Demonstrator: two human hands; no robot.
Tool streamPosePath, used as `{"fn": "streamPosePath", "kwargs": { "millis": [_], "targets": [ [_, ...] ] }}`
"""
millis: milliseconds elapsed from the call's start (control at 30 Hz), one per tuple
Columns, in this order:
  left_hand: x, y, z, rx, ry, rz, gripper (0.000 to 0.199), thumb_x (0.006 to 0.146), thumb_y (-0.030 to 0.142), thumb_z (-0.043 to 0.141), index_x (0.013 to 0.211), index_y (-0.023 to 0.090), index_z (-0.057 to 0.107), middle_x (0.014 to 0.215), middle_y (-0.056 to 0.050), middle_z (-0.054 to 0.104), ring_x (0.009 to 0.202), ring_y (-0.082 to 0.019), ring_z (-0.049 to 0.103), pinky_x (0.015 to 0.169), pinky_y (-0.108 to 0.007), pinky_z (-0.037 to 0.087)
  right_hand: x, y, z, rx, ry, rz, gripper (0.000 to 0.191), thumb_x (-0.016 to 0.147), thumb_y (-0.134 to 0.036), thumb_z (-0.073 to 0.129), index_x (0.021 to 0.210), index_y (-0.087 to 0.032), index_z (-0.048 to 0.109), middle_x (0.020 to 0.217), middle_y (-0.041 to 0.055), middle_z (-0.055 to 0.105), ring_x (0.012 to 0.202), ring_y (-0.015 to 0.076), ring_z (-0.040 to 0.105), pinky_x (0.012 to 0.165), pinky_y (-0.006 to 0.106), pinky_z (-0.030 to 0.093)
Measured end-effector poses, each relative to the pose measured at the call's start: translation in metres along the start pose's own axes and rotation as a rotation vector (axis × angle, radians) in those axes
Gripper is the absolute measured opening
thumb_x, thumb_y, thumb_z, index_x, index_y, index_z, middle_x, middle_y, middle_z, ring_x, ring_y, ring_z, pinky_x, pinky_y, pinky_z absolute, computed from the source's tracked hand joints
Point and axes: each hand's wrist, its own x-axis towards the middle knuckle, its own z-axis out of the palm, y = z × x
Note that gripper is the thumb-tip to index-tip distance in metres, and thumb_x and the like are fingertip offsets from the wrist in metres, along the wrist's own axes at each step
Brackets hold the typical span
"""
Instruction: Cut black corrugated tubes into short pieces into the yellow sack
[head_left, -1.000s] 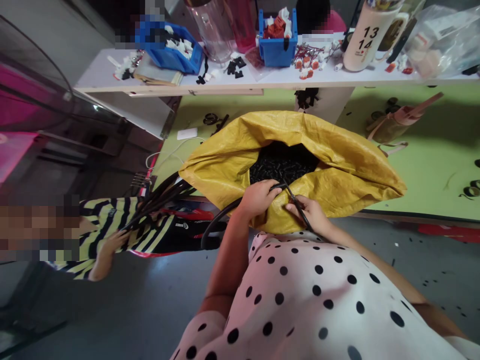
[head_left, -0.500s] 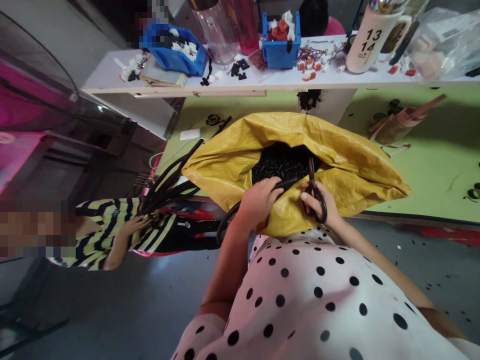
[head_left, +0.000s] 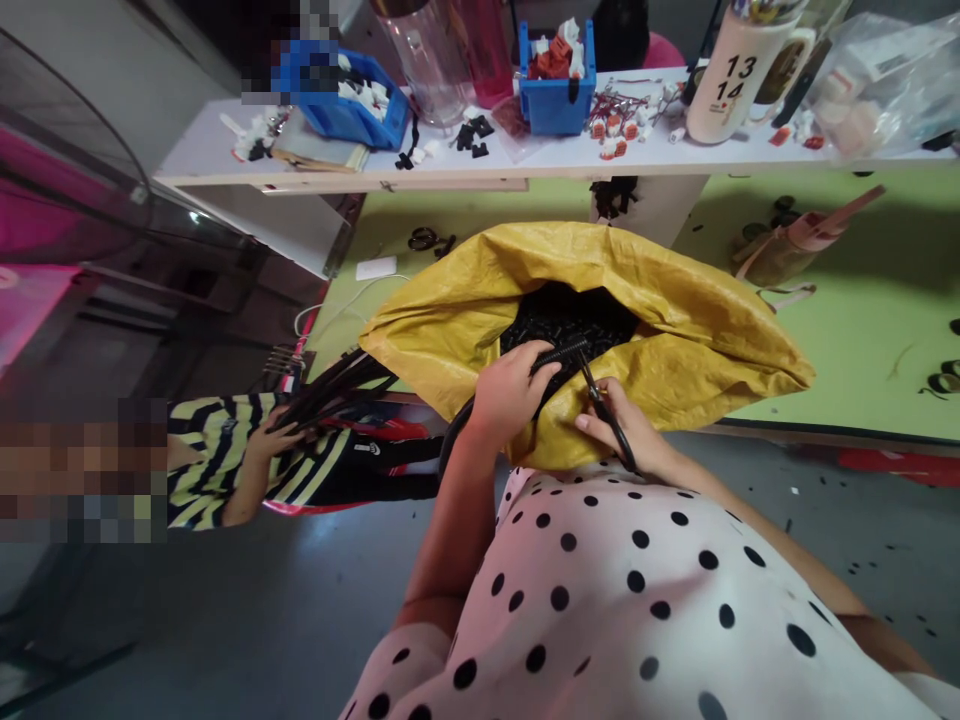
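A yellow woven sack (head_left: pixel 675 290) gapes open in front of me, with many short black tube pieces (head_left: pixel 551 312) inside. My left hand (head_left: pixel 511 398) is closed round a black corrugated tube (head_left: pixel 562 352), whose end sticks out over the sack's mouth. The rest of that tube trails down behind my left wrist. In my right hand (head_left: pixel 626 428) are black-handled scissors (head_left: pixel 604 408), with fingers in the loops. Their blades point up and left, right by the tube's end; whether they touch it I cannot tell.
A co-worker (head_left: pixel 225 450) at left holds a bundle of black tubes (head_left: pixel 330 390). Behind the sack, a white shelf (head_left: pixel 450 168) carries blue bins (head_left: pixel 555 105), a white mug (head_left: pixel 731 90) and loose connectors. Another pair of scissors (head_left: pixel 422 239) lies on the green table (head_left: pixel 847 340).
The scissors have swung left and tilted toward the tube's end. My left hand has shifted slightly up and left. The co-worker's tube bundle has drawn back off the table toward them.
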Motion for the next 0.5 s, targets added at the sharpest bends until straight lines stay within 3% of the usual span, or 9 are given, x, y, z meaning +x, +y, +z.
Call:
{"fn": "streamPosePath", "kwargs": {
  "millis": [300, 500],
  "targets": [
    [-0.002, 0.000, 0.007, 0.028, -0.032, 0.063, 0.022, 0.101, 0.030, 0.058, 0.119, 0.025, 0.070, 0.122, -0.005, 0.075, 0.114, -0.022, 0.069, 0.101, -0.033, 0.053, 0.003, -0.006, 0.002, -0.057, 0.026, 0.037, 0.055, 0.084, -0.067, 0.067, 0.107, -0.024, 0.043, 0.079, -0.0029, 0.056, 0.070, 0.0184, 0.054, 0.068, 0.034, 0.043],
    [0.000, -0.009, 0.016, 0.059, -0.063, 0.096, 0.025, 0.101, 0.031, 0.057, 0.121, 0.025, 0.070, 0.121, -0.005, 0.075, 0.113, -0.023, 0.069, 0.100, -0.034, 0.053, 0.007, 0.004, 0.008, -0.037, 0.079, 0.059, 0.051, 0.088, -0.073, 0.058, 0.092, -0.025, 0.042, 0.071, -0.0038, 0.050, 0.066, 0.0173, 0.050, 0.062, 0.031, 0.040]
  ]
}}
